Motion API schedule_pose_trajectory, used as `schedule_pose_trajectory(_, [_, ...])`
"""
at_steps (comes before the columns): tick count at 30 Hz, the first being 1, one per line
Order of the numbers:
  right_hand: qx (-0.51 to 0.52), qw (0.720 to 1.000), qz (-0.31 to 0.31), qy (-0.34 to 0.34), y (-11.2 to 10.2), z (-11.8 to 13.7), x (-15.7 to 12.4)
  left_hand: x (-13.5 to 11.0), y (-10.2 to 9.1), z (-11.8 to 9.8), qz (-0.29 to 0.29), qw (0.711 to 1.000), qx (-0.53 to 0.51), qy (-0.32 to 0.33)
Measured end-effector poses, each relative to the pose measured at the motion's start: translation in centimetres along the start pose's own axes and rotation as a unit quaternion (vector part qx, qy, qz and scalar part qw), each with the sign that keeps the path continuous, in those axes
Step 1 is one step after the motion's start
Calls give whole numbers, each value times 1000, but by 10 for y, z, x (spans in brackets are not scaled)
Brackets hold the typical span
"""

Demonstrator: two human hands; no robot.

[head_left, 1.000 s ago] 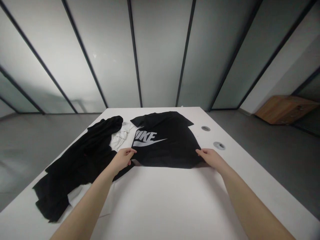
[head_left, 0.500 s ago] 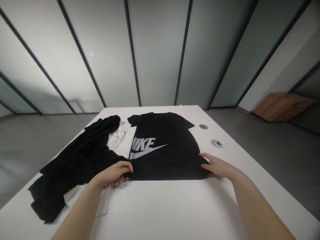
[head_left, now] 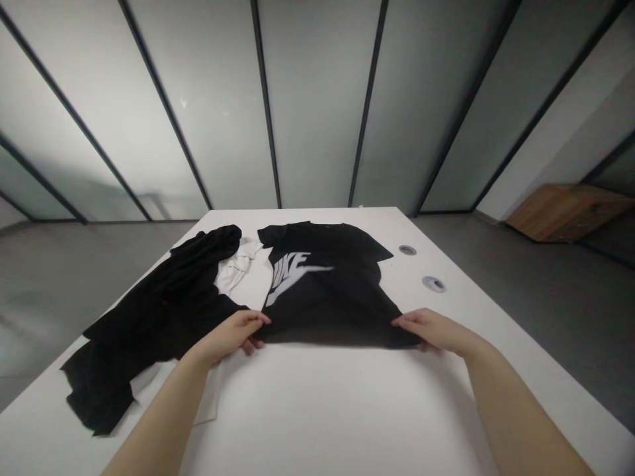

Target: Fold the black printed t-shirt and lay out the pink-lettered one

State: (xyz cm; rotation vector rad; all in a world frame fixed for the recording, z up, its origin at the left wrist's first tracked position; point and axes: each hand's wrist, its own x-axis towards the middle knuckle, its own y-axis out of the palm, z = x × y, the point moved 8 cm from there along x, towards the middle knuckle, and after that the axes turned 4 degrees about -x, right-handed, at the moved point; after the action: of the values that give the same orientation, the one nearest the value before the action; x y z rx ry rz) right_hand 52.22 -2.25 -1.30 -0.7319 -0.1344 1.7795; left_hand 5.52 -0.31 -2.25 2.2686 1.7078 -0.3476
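Note:
A black T-shirt (head_left: 332,297) with a pale NIKE print lies before me, its neck and sleeves toward the far end of the table. My left hand (head_left: 239,333) pinches its near left hem corner. At the near right corner, my right hand (head_left: 429,329) grips the hem between thumb and fingers. The hem between both hands is stretched and looks slightly raised, while the cloth behind it bulges and the print is bent. The undersides of both grips are hidden.
Left of the shirt, a heap of black clothing (head_left: 159,311) lies on the white table (head_left: 337,410), with white cloth (head_left: 237,266) beside and beneath it. Two round grommets (head_left: 434,284) sit at the table's right. A wooden cabinet (head_left: 560,211) stands on the floor beyond.
Both hands have closed on the hem corners. The hem has shifted slightly away from me, and the once flat shirt now bunches in the middle, with its print creased.

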Motion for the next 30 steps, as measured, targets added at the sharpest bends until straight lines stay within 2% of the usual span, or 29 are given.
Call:
schedule_pose_trajectory(1, [-10,1000,2,2,-1,-3,1,-2,1,3,13,999,36,-18])
schedule_pose_trajectory(2, [9,999,-31,-21,-9,-1,2,-4,1,-1,13,999,42,-7])
schedule_pose_trajectory(3, [54,992,-90,-63,-21,4,1,-4,-2,-10,-4,999,19,31])
schedule_pose_trajectory(5, [179,945,-222,-157,-49,11,-6,-8,-14,-35,-76,982,-81,150])
schedule_pose_trajectory(7, [265,898,-286,-202,-62,10,-11,-13,-27,-50,-145,947,-159,237])
schedule_pose_trajectory(8, [271,902,-277,-192,-59,10,-9,-14,-30,-51,-163,941,-164,246])
schedule_pose_trajectory(9, [247,924,-243,-162,-51,8,-4,-12,-29,-48,-163,949,-142,228])
schedule_pose_trajectory(11, [136,980,-129,-64,-25,2,5,-4,-21,-34,-126,982,-40,132])
schedule_pose_trajectory(12, [77,994,-76,-20,-14,-3,7,-2,-17,-26,-103,991,16,81])
schedule_pose_trajectory(13, [39,998,-47,4,-8,-6,6,-2,-14,-20,-86,994,55,46])
schedule_pose_trajectory(14, [31,998,-55,0,-10,-6,4,-3,-14,-19,-79,994,67,39])
schedule_pose_trajectory(16, [99,980,-159,-72,-32,4,-3,-9,-19,-35,-106,988,5,113])
schedule_pose_trajectory(18, [196,929,-274,-156,-56,10,-16,-20,-30,-55,-154,957,-104,224])
schedule_pose_trajectory(19, [219,911,-302,-176,-62,11,-20,-25,-34,-60,-167,941,-140,258])
schedule_pose_trajectory(20, [216,910,-307,-177,-63,11,-21,-27,-35,-62,-166,938,-150,265])
schedule_pose_trajectory(21, [185,927,-286,-160,-59,11,-18,-25,-32,-59,-150,950,-131,242])
schedule_pose_trajectory(23, [66,977,-184,-88,-38,7,-7,-17,-21,-41,-88,988,-22,129])
schedule_pose_trajectory(24, [3,991,-124,-49,-27,2,-2,-14,-17,-28,-57,995,44,65])
schedule_pose_trajectory(25, [-45,996,-77,-20,-18,-2,0,-13,-14,-17,-33,994,100,15])
schedule_pose_trajectory(26, [-68,996,-57,-10,-15,-3,0,-12,-14,-12,-21,991,133,-7])
schedule_pose_trajectory(27, [-59,995,-77,-21,-19,-2,0,-11,-14,-13,-24,990,138,3])
schedule_pose_trajectory(28, [-19,990,-128,-52,-29,3,-2,-11,-16,-20,-43,992,113,42])
schedule_pose_trajectory(30, [111,950,-256,-138,-54,12,-14,-16,-25,-44,-113,979,2,168])
